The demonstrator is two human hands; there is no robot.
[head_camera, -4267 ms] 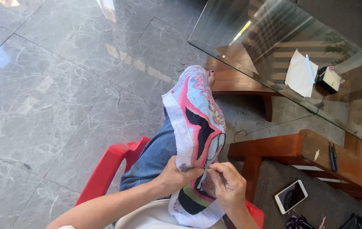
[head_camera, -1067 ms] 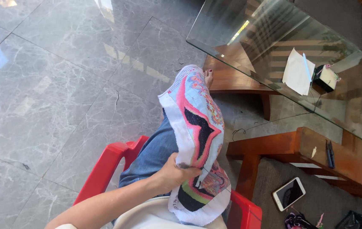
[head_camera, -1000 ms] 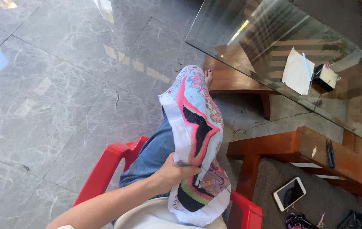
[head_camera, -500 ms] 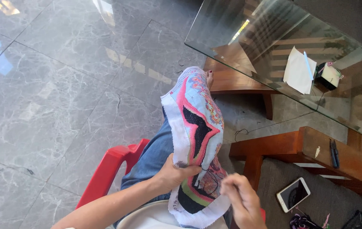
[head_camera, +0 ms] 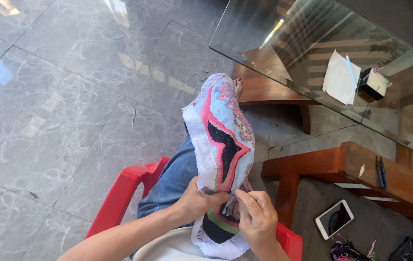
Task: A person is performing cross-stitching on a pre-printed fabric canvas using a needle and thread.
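I see the left hand [head_camera: 198, 202] clamped on one embroidered cloth [head_camera: 223, 150], thumb on top, the cloth draped over the knee and running away from the grip. Right hand [head_camera: 256, 216] sits just beside it, fingertips pinched together on the cloth's face. Beyond the grip, on the glass worktop [head_camera: 284, 58]: one white paper sheet [head_camera: 339, 79], one small dark box [head_camera: 375, 83]. Right of the grip, one phone [head_camera: 334, 219].

Cloth [head_camera: 223, 145] drapes over the knee, left hand [head_camera: 197, 200] and right hand [head_camera: 257, 217] meeting at its near end. Chair [head_camera: 124, 193] underneath. Glass table [head_camera: 313, 43] ahead-right, paper [head_camera: 339, 77] on it; phone [head_camera: 333, 219] lies right.
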